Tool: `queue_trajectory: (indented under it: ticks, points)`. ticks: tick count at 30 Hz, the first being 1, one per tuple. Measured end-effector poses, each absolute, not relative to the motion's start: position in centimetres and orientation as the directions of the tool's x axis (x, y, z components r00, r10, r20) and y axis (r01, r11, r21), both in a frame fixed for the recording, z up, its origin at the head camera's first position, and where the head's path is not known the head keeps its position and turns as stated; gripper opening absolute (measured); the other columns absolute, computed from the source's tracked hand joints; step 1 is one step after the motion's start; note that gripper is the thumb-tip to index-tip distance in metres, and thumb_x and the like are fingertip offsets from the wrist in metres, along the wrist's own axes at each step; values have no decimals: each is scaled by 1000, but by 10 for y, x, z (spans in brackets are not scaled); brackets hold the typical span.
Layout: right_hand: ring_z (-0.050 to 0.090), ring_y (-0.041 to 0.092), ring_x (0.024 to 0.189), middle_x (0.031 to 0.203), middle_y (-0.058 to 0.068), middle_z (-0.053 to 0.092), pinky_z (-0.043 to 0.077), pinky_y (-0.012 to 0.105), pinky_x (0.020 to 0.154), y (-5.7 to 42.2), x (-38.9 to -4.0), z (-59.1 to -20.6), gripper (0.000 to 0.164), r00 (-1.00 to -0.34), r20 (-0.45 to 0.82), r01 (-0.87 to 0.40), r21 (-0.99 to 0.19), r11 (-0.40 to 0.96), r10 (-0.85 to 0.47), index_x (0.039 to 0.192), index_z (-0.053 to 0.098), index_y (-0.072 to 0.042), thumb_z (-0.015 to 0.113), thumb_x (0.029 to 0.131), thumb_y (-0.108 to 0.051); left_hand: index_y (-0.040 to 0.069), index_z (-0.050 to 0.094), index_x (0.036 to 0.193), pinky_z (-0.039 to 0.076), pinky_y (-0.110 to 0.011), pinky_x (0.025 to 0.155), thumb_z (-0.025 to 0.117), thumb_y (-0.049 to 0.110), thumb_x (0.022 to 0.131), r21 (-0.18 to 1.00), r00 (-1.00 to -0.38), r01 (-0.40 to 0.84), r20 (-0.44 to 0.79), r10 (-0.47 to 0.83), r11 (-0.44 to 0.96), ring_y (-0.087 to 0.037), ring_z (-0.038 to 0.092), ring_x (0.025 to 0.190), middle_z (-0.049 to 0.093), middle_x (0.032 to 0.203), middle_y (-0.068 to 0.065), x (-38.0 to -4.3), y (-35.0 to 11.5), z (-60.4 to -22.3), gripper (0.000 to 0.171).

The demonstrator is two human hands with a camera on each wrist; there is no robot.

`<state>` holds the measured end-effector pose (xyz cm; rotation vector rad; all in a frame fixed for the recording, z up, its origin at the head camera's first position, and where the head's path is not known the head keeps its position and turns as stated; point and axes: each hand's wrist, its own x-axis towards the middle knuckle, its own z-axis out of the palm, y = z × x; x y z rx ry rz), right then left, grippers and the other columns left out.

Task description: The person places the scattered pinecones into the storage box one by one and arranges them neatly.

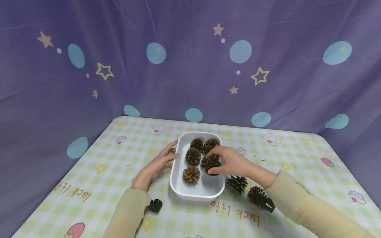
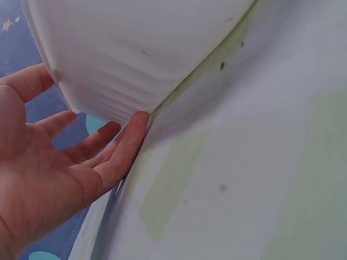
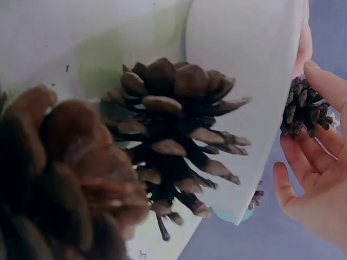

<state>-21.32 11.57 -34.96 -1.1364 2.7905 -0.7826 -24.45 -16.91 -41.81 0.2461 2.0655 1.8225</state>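
A white rectangular tray [image 1: 197,190] stands on the table with several brown pine cones in it, among them a lighter pine cone [image 1: 191,174] near its front. My left hand [image 1: 159,164] rests against the tray's left side, thumb at the rim. In the left wrist view, its fingertips touch the outer wall, spread and only slightly bent. Over the tray's right part, my right hand [image 1: 230,162] pinches a dark pine cone [image 3: 307,108] between thumb and fingers. The fingers partly hide this cone in the head view.
Outside the tray at the front right lie a spiky pine cone [image 1: 236,184] and another pine cone [image 1: 256,195] near the right sleeve. A checked cloth [image 1: 110,185] covers the table, with small dark crumbs on it. Behind hangs a purple curtain [image 1: 184,82].
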Motion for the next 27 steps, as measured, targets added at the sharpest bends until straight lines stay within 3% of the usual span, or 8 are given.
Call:
queue_trajectory:
  ticks: [7, 12, 17, 27]
  points:
    - [56, 10, 90, 102, -7, 59, 48, 31, 81, 108, -211, -358, 39, -675, 115, -700, -413, 583, -728, 106, 63, -16, 74, 74, -35, 30, 16, 146, 51, -39, 86, 49, 26, 94, 984, -912, -108, -154, 381, 139, -34, 49, 114, 31, 138, -17, -244, -169, -418, 62]
    - [56, 13, 96, 103, -6, 59, 44, 37, 88, 104, -214, -369, 40, -649, 108, -742, -307, 596, -753, 105, 64, -17, 75, 72, -37, 33, 18, 145, 51, -40, 85, 49, 27, 94, 982, -917, -109, -158, 365, 153, -31, 50, 113, 33, 137, -14, -243, -170, -417, 60]
    - [53, 19, 104, 106, -4, 58, 39, 46, 93, 102, -217, -375, 41, -661, 131, -743, -251, 620, -739, 106, 64, -19, 76, 71, -37, 35, 18, 144, 50, -40, 85, 49, 28, 94, 982, -916, -104, -155, 370, 154, -31, 49, 114, 33, 137, -13, -243, -170, -417, 60]
    - [55, 16, 97, 105, -4, 59, 41, 42, 90, 117, -216, -363, 40, -670, 158, -738, -246, 628, -725, 107, 63, -20, 75, 72, -37, 26, 12, 147, 49, -43, 87, 45, 21, 96, 983, -903, -120, -167, 396, 141, -40, 43, 118, 28, 140, -19, -239, -168, -407, 62]
